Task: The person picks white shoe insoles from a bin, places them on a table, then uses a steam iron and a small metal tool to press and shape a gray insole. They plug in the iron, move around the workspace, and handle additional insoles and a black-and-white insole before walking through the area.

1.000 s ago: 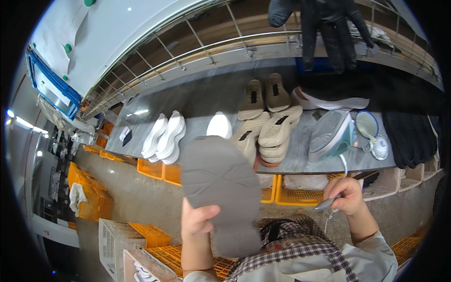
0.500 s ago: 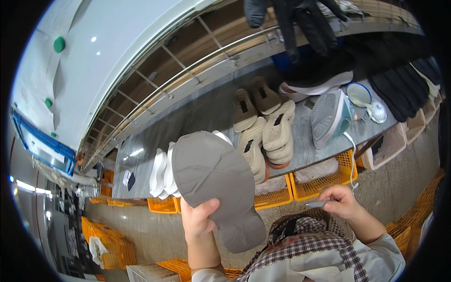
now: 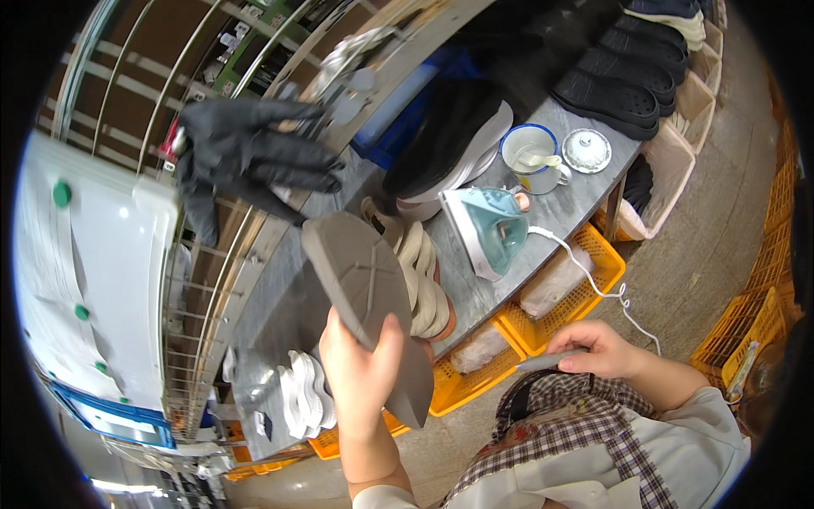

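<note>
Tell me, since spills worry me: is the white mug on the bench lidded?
Uncovered. The mug stands open-topped; its lid lies beside it on the bench.

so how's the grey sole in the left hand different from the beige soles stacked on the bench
The grey sole is one piece held up off the bench in the left hand; the beige soles lie stacked together on the metal bench. The grey sole is darker, with an X mark showing; the beige soles are pale. Both are flat shoe soles.
</note>
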